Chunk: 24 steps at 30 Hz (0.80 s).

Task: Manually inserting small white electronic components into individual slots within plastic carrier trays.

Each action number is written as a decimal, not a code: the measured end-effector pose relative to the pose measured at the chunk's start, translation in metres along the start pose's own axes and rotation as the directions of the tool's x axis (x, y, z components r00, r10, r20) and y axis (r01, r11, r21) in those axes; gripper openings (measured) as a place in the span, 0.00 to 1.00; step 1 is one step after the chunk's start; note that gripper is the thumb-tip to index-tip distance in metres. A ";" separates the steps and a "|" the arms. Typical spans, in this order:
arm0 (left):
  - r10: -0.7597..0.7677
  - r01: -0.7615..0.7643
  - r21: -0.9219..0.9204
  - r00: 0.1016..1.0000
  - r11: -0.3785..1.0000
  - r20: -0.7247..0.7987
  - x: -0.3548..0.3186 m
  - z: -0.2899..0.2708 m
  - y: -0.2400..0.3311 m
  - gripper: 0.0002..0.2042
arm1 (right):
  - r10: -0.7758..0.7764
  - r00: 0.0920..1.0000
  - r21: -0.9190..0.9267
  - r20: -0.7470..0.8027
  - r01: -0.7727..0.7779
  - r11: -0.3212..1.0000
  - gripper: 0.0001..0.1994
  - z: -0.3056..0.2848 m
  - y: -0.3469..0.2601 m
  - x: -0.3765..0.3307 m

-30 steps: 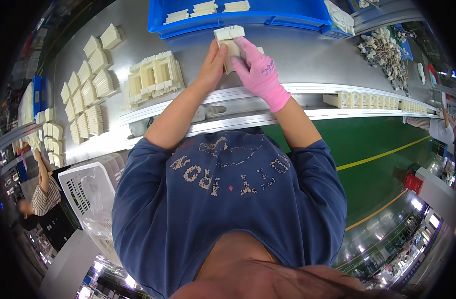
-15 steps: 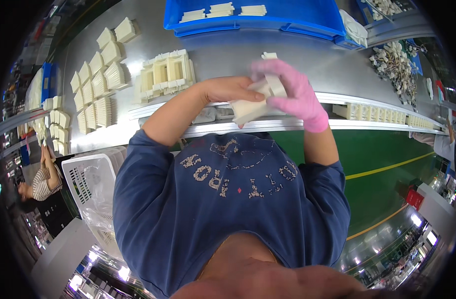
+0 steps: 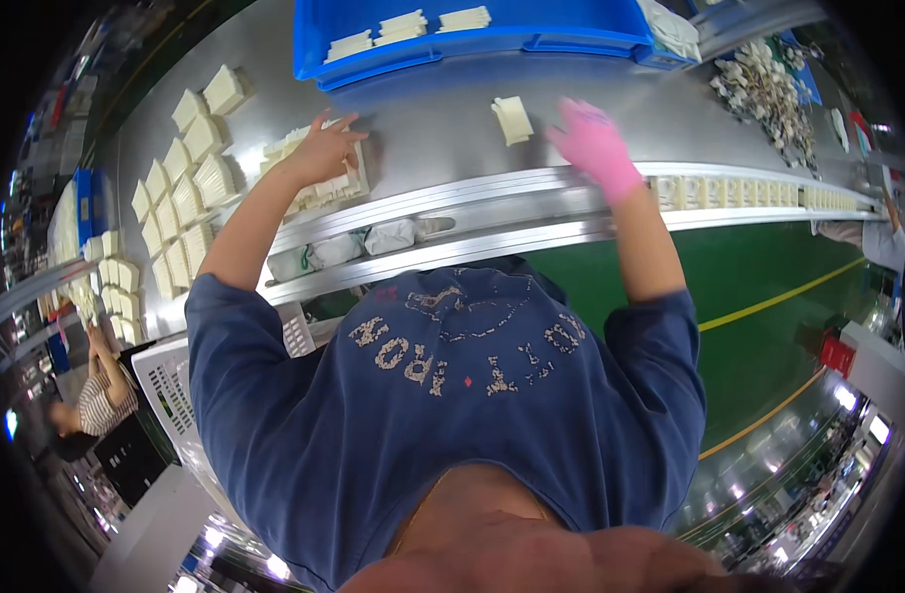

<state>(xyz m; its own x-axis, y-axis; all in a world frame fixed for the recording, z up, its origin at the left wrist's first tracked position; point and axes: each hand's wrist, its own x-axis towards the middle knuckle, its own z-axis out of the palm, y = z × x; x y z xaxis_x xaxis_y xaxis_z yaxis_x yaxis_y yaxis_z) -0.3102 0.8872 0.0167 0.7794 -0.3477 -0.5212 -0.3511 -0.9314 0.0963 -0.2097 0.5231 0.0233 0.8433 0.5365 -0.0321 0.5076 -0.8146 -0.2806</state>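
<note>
My bare left hand [image 3: 324,153] is over a cluster of cream plastic frames [image 3: 356,180] at the left of the metal table. Its fingers are spread, and they partly cover the frames; whether they touch them I cannot tell. In a pink glove, my right hand [image 3: 593,148] is open above the table with its fingers stretched out, slightly blurred. Just left of its fingertips a small cream plastic piece [image 3: 513,121] lies by itself on the metal.
Rows of ribbed cream parts [image 3: 185,190] stand at the left. A blue bin [image 3: 482,51] with cream strips is at the back. A metal rail [image 3: 531,184] crosses in front, carrying cream blocks [image 3: 724,193] at the right. Tangled wired connectors [image 3: 769,94] lie beyond.
My hands have parted. The cream part they held together is out of them; my left hand moved left to the frames, my right hand slightly right. The view has shifted a little.
</note>
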 end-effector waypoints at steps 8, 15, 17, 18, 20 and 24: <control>-0.273 0.014 -0.581 0.892 0.814 -0.361 0.016 -0.026 0.031 0.12 | 0.152 0.888 -0.189 0.434 -0.076 0.979 0.19 0.070 -0.029 0.082; -0.651 -0.289 -0.947 0.747 -0.139 -0.132 0.059 -0.026 0.082 0.11 | 0.015 0.958 0.308 0.288 -0.107 0.945 0.19 0.050 -0.027 0.068; -0.655 -0.340 -0.935 0.730 -0.103 -0.194 0.078 -0.002 0.086 0.15 | -0.088 0.973 0.653 0.215 -0.076 0.753 0.16 0.037 -0.033 0.061; -0.662 -0.338 -0.935 0.726 -0.110 -0.184 0.077 -0.002 0.093 0.15 | -0.123 0.935 0.740 0.332 -0.177 0.648 0.15 0.012 -0.047 0.051; -0.526 -0.327 -0.895 0.841 -0.304 -0.128 0.070 -0.009 0.116 0.17 | -0.165 0.884 0.795 0.437 -0.294 0.531 0.14 -0.015 -0.063 0.033; -0.526 -0.458 -0.842 0.809 -0.286 -0.262 0.064 -0.017 0.139 0.15 | -0.123 0.985 0.736 0.121 -0.006 0.677 0.12 -0.002 -0.083 0.021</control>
<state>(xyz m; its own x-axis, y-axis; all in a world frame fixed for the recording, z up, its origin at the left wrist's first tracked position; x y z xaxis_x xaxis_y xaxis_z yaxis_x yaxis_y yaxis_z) -0.3003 0.7341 0.0118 0.9512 0.1806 -0.2503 0.1799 0.3347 0.9250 -0.2341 0.6013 0.0479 0.7467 0.6554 -0.1136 0.2081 -0.3923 -0.8960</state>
